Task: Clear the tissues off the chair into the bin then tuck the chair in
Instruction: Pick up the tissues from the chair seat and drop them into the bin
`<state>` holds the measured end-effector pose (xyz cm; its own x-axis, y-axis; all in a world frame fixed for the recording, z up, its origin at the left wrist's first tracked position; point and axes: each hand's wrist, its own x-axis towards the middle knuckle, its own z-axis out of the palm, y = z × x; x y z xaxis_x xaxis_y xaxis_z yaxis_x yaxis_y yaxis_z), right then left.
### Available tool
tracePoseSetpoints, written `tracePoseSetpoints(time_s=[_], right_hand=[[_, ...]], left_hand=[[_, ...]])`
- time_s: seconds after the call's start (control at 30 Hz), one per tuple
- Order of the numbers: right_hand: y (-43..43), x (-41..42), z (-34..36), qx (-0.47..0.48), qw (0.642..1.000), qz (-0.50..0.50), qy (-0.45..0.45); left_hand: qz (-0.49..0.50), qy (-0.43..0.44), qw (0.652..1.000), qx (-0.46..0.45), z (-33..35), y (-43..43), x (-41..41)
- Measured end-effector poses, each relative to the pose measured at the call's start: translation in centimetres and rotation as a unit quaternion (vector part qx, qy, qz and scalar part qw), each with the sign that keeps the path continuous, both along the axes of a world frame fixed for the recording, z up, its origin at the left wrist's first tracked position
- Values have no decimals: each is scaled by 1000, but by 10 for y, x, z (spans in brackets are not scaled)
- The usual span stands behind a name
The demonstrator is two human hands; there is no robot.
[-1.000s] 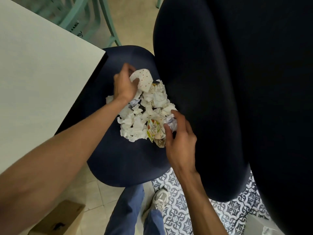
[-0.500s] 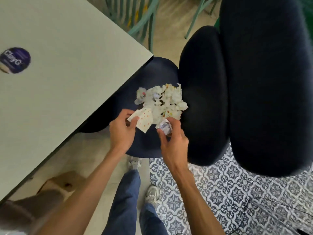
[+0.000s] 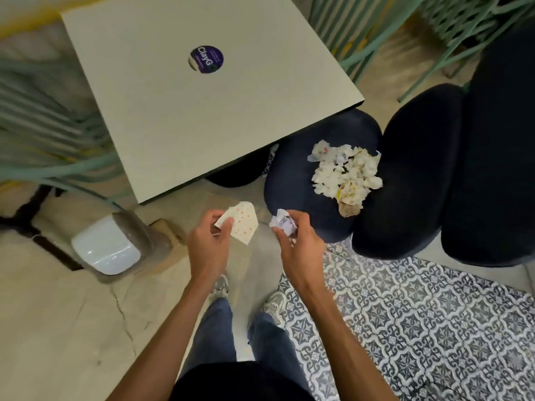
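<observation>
Head view: left hand [image 3: 207, 244] pinches a flat white orange-dotted paper napkin [image 3: 243, 224], right hand [image 3: 299, 247] grips a crumpled white-and-purple tissue wad [image 3: 282, 224], both just off the dark navy padded chair [image 3: 289, 183], whose seat holds the white crumpled tissue pile [image 3: 344, 175]. Binning seems underway; next, both go to the white lidded bin [image 3: 107, 247], well left of the chair.

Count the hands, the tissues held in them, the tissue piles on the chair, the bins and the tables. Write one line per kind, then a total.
Hands: 2, left hand and right hand
Held tissues: 2, dotted tissue and crumpled tissue
Tissue piles: 1, the pile on the chair
Bins: 1, the bin
Tables: 1, the table
Total: 7
</observation>
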<state>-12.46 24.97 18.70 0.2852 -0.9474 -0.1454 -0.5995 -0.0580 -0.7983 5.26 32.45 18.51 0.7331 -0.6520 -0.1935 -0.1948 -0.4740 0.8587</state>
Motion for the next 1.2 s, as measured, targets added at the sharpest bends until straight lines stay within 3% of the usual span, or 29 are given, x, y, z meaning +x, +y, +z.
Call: tracePoseSetpoints(time_s=[0.27, 0.47, 0.7, 0.87, 1.0, 1.2], right_hand=[[85, 94, 3, 33, 995, 90, -12], [158, 177, -17, 76, 989, 128, -26], [212, 261, -66, 62, 986, 153, -5], [236, 311, -101, 88, 979, 177, 41], [237, 345, -139, 40, 968, 217, 119], [228, 385, -188, -23, 915, 331, 229]], left_hand=[[111, 6, 993, 39, 8, 122, 72], [124, -55, 988, 73, -13, 216, 151], [121, -54, 986, 97, -49, 278, 222], [125, -52, 985, 111, -68, 299, 257], [119, -69, 983, 123, -83, 308, 278], [99, -80, 983, 133, -102, 306, 301]])
